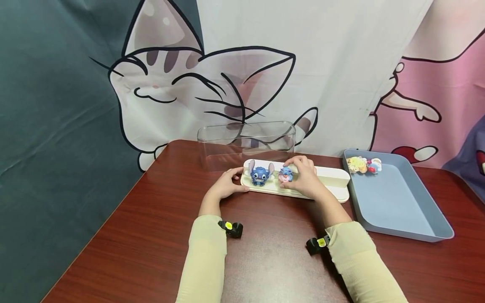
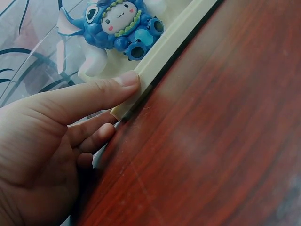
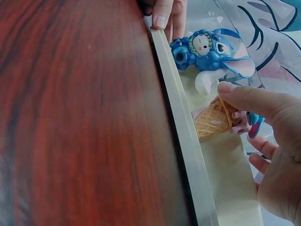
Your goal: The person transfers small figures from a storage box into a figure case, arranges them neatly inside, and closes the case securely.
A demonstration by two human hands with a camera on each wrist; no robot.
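A cream stepped display base (image 1: 333, 182) lies on the table. My left hand (image 1: 224, 185) holds its left end, with the thumb on the front edge and the other fingers around the end. Beside that hand sits a blue big-eared figurine (image 1: 259, 176), whose white-faced hood shows in the left wrist view. To its right, my right hand (image 1: 306, 177) pinches a smaller blue and pink figurine (image 1: 285, 174) at the base's lower step. From the right wrist, a waffle-cone part (image 3: 214, 121) of this figurine is visible; the thumb covers some of it.
Behind the base stands a clear plastic cover (image 1: 246, 143). A grey-blue tray (image 1: 394, 198) sits close to the base's right end, with small colourful figurines (image 1: 363, 165) in its far left corner. A cartoon-print curtain (image 1: 341, 75) hangs behind the brown table (image 1: 151, 244).
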